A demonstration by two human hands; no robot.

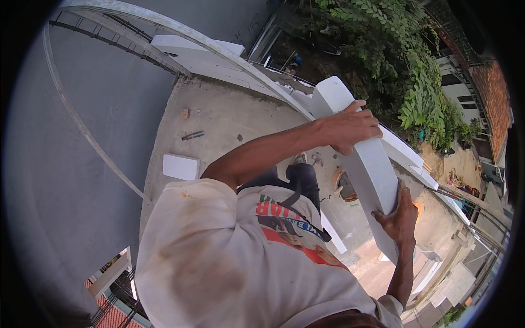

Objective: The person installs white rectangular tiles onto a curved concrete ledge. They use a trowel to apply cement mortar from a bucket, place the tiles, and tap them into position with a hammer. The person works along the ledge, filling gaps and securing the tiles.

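Observation:
I hold a long white building block (371, 164) with both hands, tilted, above a concrete slab (219, 117). My left hand (350, 128) grips the block's upper end from the side. My right hand (402, 218) clasps its lower edge. The block hangs close to a low row of white blocks (219, 63) that runs along the slab's far edge. My white, stained T-shirt and my dark trousers fill the lower middle of the view.
A loose white block piece (180, 167) and small metal tools (192, 135) lie on the slab. A bucket-like thing (344, 187) sits near my feet. A grey wall (82, 136) rises at left; green foliage (404, 65) and a yard lie beyond the edge.

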